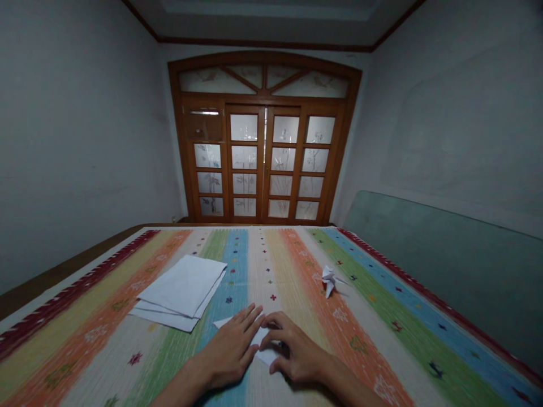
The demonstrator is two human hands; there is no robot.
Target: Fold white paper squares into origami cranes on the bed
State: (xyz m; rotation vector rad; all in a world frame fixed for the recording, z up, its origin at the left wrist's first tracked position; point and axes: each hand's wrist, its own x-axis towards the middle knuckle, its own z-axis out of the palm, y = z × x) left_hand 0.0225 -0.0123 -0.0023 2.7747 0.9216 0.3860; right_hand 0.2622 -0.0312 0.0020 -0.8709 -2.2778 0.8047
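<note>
A small folded white paper (266,355) lies on the striped tablecloth near the front middle, mostly covered by both hands. My left hand (231,347) rests flat on its left part, fingers stretched out and pointing away from me. On the right side, my right hand (292,347) is curved over the paper, with its index finger and thumb touching the sheet and a gap between them. The paper's pointed left corner sticks out past my left hand.
Several loose white sheets (184,288) are stacked at the left on the striped tablecloth (280,257). A folded paper figure (328,281) stands to the right. Beyond the table is a wooden glass-paned door (265,164); a green padded backrest (424,249) runs along the right.
</note>
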